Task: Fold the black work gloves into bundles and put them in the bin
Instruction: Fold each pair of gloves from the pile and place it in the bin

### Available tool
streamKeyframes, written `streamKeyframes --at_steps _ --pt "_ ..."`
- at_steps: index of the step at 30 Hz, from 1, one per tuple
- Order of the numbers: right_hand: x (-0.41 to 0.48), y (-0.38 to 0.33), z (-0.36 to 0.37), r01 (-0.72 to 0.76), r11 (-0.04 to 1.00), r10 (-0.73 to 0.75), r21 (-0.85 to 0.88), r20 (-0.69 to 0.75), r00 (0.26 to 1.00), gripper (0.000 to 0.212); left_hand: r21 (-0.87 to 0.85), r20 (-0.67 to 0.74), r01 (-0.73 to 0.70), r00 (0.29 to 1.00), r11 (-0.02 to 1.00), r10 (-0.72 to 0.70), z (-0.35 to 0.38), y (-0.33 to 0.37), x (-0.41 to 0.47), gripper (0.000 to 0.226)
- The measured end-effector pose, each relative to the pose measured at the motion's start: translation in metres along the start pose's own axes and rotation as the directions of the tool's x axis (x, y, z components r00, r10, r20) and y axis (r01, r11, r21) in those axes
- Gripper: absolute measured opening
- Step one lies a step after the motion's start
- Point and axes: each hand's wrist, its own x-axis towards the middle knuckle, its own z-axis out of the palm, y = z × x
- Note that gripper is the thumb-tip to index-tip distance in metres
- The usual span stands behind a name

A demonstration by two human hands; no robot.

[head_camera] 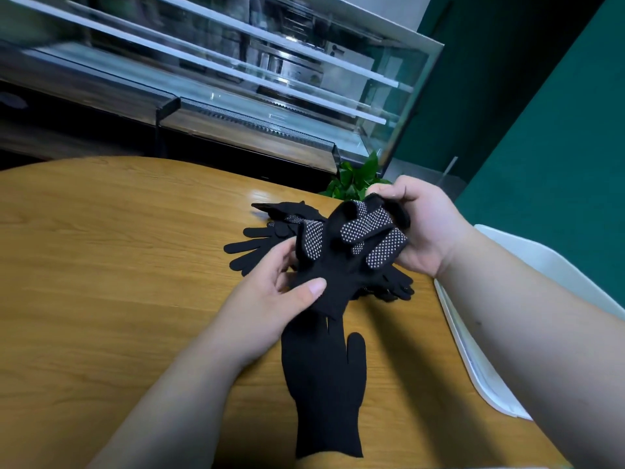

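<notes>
Fingers first: the right hand has its fingers curled over the top of a dotted glove. They're pinching the finger end, which is bent over so the white grip dots face up. The left hand has the other end, thumb pressed down on the plain black cuff part and the rest of its fingers tucked behind the fabric. So both hands are gripping the same glove, and it's held up off the surface, roughly mid-frame.

Right behind and under it is a loose pile of gloves, all black, splayed out toward the left, a couple showing dots. More black glove tips poke out beneath the right hand; can't tell how many are in there. Closer to the person, one flat glove lies on its own, plain side up, thumb sticking out to the right, cuff toward the near edge.

The surface is wood-grain with a rounded far edge. Along its right side sits a white bin, only the rim and a bit of the inside in view. Past the far edge there's a green plant, a glass display case behind that, and a dark green wall on the right.
</notes>
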Motion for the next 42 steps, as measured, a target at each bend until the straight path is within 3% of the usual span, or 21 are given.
streamKeyframes --at_steps 2,4,7,11,15,19,22,26,30,32,37,42 --pt "-0.001 0.002 0.006 -0.103 0.995 0.104 -0.006 0.046 0.994 0.015 -0.133 -0.054 -0.009 0.999 0.991 0.002 0.003 0.007 -0.001 0.045" --pt "0.0 0.007 0.008 -0.193 0.981 0.194 -0.036 0.026 0.981 0.031 -0.219 -0.087 0.039 0.994 0.975 -0.059 0.004 0.012 -0.002 0.024" --pt "0.002 0.019 0.013 -0.203 0.978 0.204 0.057 -0.008 0.979 0.049 -0.47 -0.013 0.188 0.975 0.863 -0.22 0.001 0.016 -0.002 0.024" --pt "-0.005 0.043 0.025 -0.176 0.976 0.156 0.127 0.15 0.976 0.076 -0.7 -0.059 0.24 0.919 0.672 -0.39 -0.009 0.015 0.002 0.03" --pt "-0.008 0.064 0.043 -0.102 0.995 0.102 0.003 0.039 0.994 0.06 -0.81 -0.064 0.191 0.911 0.554 -0.408 -0.011 0.018 0.002 0.027" --pt "-0.009 0.074 0.045 -0.337 0.902 0.289 -0.269 -0.204 0.935 0.046 -0.756 -0.109 0.14 0.936 0.639 -0.334 -0.008 0.017 0.003 0.03" --pt "-0.014 0.077 0.043 -0.451 0.837 0.389 -0.309 -0.243 0.889 0.047 -0.76 -0.158 0.084 0.938 0.644 -0.308 -0.008 0.014 0.004 0.035" --pt "-0.016 0.077 0.043 -0.281 0.934 0.232 -0.221 -0.224 0.947 0.014 -0.737 -0.128 0.113 0.944 0.666 -0.302 -0.007 0.014 0.003 0.038" --pt "-0.019 0.067 0.037 -0.07 0.992 0.039 -0.105 -0.277 0.96 0.01 -0.743 -0.144 0.126 0.929 0.658 -0.34 -0.008 0.014 0.003 0.023" --pt "-0.021 0.061 0.032 -0.022 1.0 0.015 -0.021 -0.281 0.96 0.014 -0.725 -0.147 0.137 0.926 0.675 -0.347 -0.009 0.015 0.003 0.012" --pt "-0.03 0.053 0.016 0.04 0.996 -0.018 0.074 -0.273 0.962 0.033 -0.619 -0.147 0.229 0.906 0.751 -0.397 -0.009 0.009 0.004 0.007" --pt "-0.047 0.051 -0.017 0.032 0.995 -0.001 0.092 -0.317 0.948 0.021 -0.518 -0.222 0.272 0.873 0.811 -0.435 -0.01 0.001 0.006 0.024"
